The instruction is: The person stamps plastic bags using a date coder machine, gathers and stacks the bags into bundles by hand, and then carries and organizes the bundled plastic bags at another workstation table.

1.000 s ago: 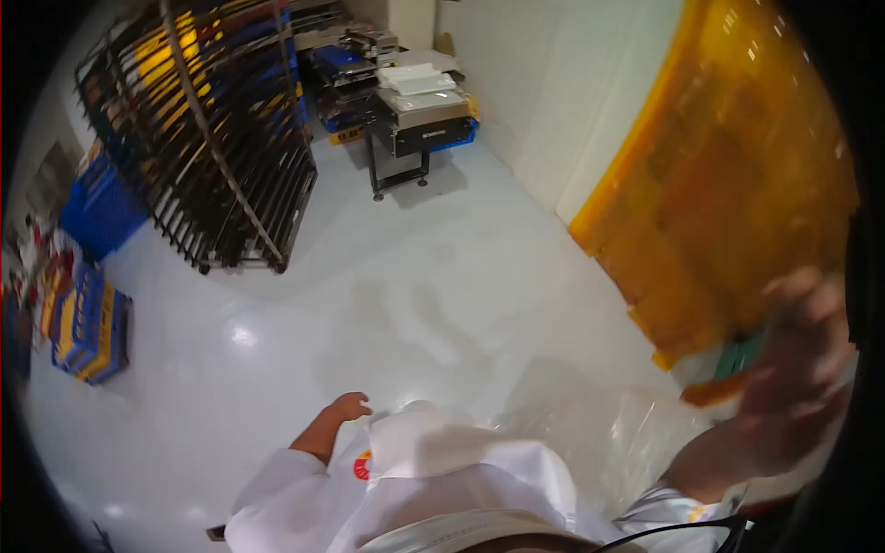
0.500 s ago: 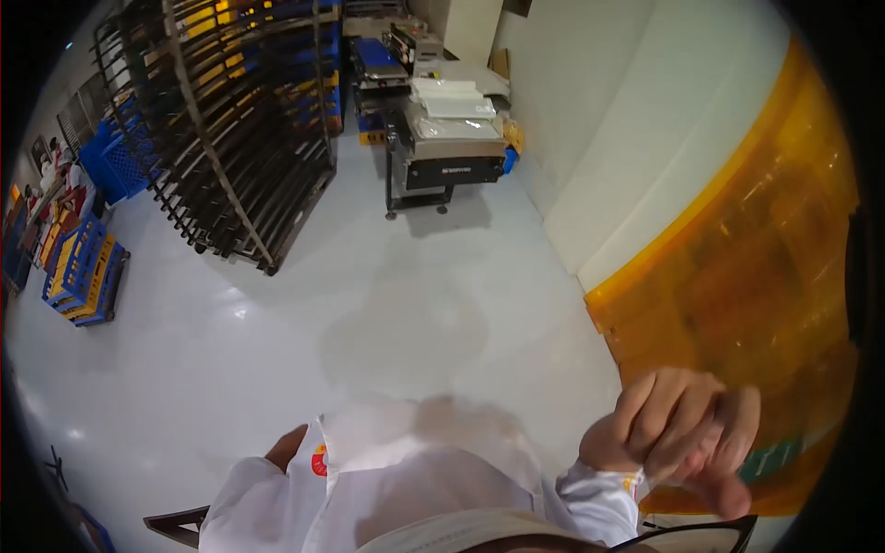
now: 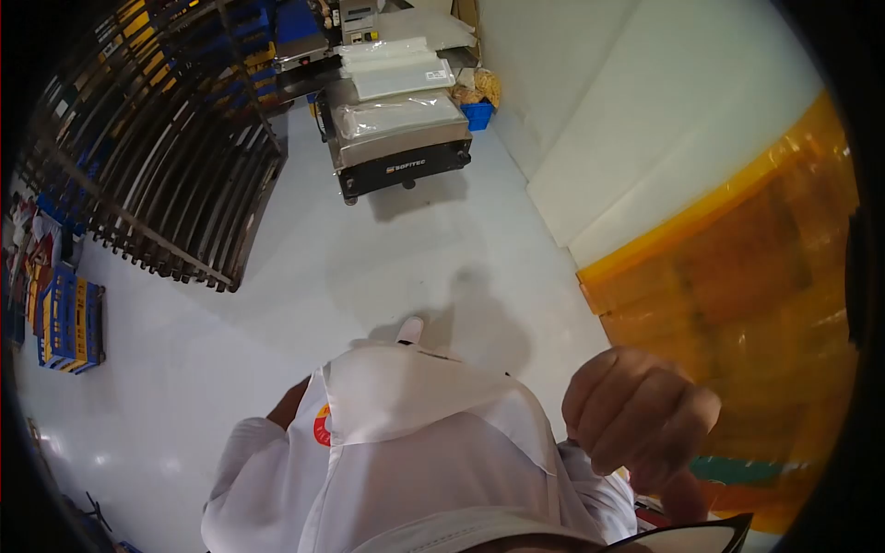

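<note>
My right hand [image 3: 641,419] is raised at the lower right, its fingers curled into a loose fist with the thumb pointing down. Nothing shows in it. It is in front of the orange strip curtain [image 3: 728,304] and apart from it. Of my left hand [image 3: 289,404], only a dark sliver shows beside the white coat [image 3: 415,442]; its fingers are hidden. One white shoe [image 3: 411,329] shows on the floor beyond the coat.
Ahead stands a SOFITEC machine [image 3: 406,147] with clear plastic sheets on top. A tall dark rack [image 3: 184,184] is on the left, with blue and yellow crates [image 3: 72,318] beyond it. A blue bin [image 3: 477,114] sits by the pale wall [image 3: 590,111].
The machine and rack are nearer and my view tips further down. My right hand has moved slightly left and its fingers look more curled. A shoe has come into view.
</note>
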Tool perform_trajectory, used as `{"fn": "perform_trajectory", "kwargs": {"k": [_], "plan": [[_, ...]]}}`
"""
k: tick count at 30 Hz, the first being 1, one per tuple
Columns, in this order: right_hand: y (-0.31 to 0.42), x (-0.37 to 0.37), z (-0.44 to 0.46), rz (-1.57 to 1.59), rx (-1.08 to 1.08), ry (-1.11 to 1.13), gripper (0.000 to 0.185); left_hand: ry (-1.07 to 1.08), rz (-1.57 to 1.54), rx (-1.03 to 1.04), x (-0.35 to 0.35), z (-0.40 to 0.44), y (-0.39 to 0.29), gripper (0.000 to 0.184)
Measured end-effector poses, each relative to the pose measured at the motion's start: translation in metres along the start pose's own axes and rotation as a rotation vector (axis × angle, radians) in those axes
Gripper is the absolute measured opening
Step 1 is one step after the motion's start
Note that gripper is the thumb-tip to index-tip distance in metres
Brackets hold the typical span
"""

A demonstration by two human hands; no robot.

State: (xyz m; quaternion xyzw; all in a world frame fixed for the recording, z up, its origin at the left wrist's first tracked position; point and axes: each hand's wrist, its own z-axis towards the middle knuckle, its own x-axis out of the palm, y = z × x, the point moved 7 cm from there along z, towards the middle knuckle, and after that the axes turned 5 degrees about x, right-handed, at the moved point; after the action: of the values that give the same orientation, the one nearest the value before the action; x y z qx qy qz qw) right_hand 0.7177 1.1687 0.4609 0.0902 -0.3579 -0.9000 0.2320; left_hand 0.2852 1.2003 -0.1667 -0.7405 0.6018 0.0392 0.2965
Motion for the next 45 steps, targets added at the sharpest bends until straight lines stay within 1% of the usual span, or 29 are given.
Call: {"fn": "perform_trajectory", "kwargs": {"k": [1, 3, 5, 6, 7, 8, 9, 11, 14, 15, 17, 18, 19, 21, 22, 24, 28, 30, 31, 33, 34, 36, 37, 39, 40, 42, 43, 44, 45], "plan": [[-0.011, -0.018, 0.008, -0.021, -0.029, -0.055, 0.031, -0.002, 0.038, 0.017, -0.024, 0.022, -0.011, 0.056], [-0.015, -0.05, 0.002, -0.045, -0.161, -0.37, 0.027, -0.01, 0.083, 0.035, -0.071, 0.056, -0.044, 0.057], [-0.022, -0.072, 0.023, -0.02, -0.199, -0.291, 0.01, -0.051, 0.077, 0.012, -0.125, 0.083, -0.087, 0.057], [-0.028, -0.087, 0.034, -0.008, -0.203, -0.192, 0.007, -0.074, 0.068, 0.012, -0.149, 0.095, -0.11, 0.057], [-0.035, -0.099, 0.043, 0.003, -0.208, -0.086, 0.006, -0.14, 0.082, 0.003, -0.167, 0.115, -0.123, 0.056], [-0.043, -0.11, 0.049, -0.013, -0.223, -0.156, 0.007, -0.225, 0.126, 0.137, -0.181, 0.14, -0.129, 0.06], [-0.053, -0.123, 0.055, 0.015, -0.188, -0.133, 0.007, -0.209, 0.135, 0.168, -0.193, 0.154, -0.147, 0.06], [-0.069, -0.156, 0.063, 0.071, -0.121, -0.094, 0.008, -0.266, 0.067, 0.136, -0.223, 0.15, -0.204, 0.055], [-0.084, -0.209, 0.072, 0.176, -0.082, 0.241, 0.006, -0.258, 0.053, 0.168, -0.224, 0.195, -0.239, 0.053], [-0.088, -0.227, 0.072, 0.178, 0.008, 0.265, 0.004, -0.254, 0.004, 0.174, -0.212, 0.214, -0.241, 0.053], [-0.089, -0.263, 0.074, 0.175, 0.186, 0.313, 0.013, -0.247, -0.088, 0.195, -0.185, 0.265, -0.233, 0.052], [-0.088, -0.281, 0.078, 0.173, 0.275, 0.344, 0.018, -0.164, -0.221, 0.32, -0.172, 0.279, -0.239, 0.046], [-0.09, -0.297, 0.082, 0.165, 0.352, 0.396, 0.023, -0.13, -0.204, 0.242, -0.147, 0.287, -0.235, 0.045], [-0.097, -0.33, 0.096, 0.277, 0.315, 0.423, 0.019, -0.053, -0.141, 0.081, -0.121, 0.261, -0.275, 0.044], [-0.102, -0.342, 0.103, 0.404, 0.214, 0.379, 0.011, -0.027, -0.141, 0.049, -0.117, 0.251, -0.291, 0.043], [-0.115, -0.372, 0.109, 0.544, 0.123, 0.337, 0.009, -0.03, -0.17, 0.019, -0.119, 0.238, -0.321, 0.042], [-0.142, -0.417, 0.1, 0.581, 0.171, 0.334, 0.031, -0.111, -0.245, -0.028, -0.154, 0.24, -0.347, 0.039], [-0.157, -0.434, 0.103, 0.589, 0.071, 0.232, 0.036, -0.154, -0.281, -0.05, -0.172, 0.248, -0.35, 0.037], [-0.164, -0.438, 0.107, 0.585, -0.041, 0.131, 0.035, -0.174, -0.294, -0.057, -0.181, 0.253, -0.35, 0.037], [-0.179, -0.449, 0.123, 0.559, -0.095, 0.132, 0.034, -0.204, -0.315, -0.066, -0.201, 0.266, -0.347, 0.035], [-0.183, -0.456, 0.143, 0.545, -0.03, 0.232, 0.033, -0.215, -0.328, -0.074, -0.208, 0.272, -0.344, 0.035], [-0.196, -0.466, 0.175, 0.537, 0.036, 0.336, 0.033, -0.235, -0.348, -0.086, -0.222, 0.28, -0.337, 0.034], [-0.204, -0.469, 0.187, 0.543, 0.035, 0.334, 0.034, -0.24, -0.355, -0.088, -0.23, 0.283, -0.336, 0.033], [-0.22, -0.48, 0.201, 0.571, 0.0, 0.43, 0.038, -0.247, -0.368, -0.099, -0.241, 0.285, -0.336, 0.032], [-0.23, -0.486, 0.201, 0.592, -0.039, 0.53, 0.044, -0.246, -0.372, -0.103, -0.246, 0.284, -0.339, 0.031], [-0.242, -0.502, 0.213, 0.599, -0.077, 0.586, 0.034, -0.247, -0.389, -0.107, -0.259, 0.271, -0.354, 0.03], [-0.248, -0.511, 0.224, 0.573, -0.075, 0.545, 0.018, -0.235, -0.384, -0.097, -0.268, 0.259, -0.37, 0.029], [-0.254, -0.524, 0.232, 0.563, -0.104, 0.511, 0.011, -0.221, -0.375, -0.076, -0.28, 0.245, -0.388, 0.029], [-0.26, -0.537, 0.24, 0.553, -0.132, 0.476, 0.01, -0.203, -0.361, -0.043, -0.3, 0.221, -0.417, 0.028]]}}
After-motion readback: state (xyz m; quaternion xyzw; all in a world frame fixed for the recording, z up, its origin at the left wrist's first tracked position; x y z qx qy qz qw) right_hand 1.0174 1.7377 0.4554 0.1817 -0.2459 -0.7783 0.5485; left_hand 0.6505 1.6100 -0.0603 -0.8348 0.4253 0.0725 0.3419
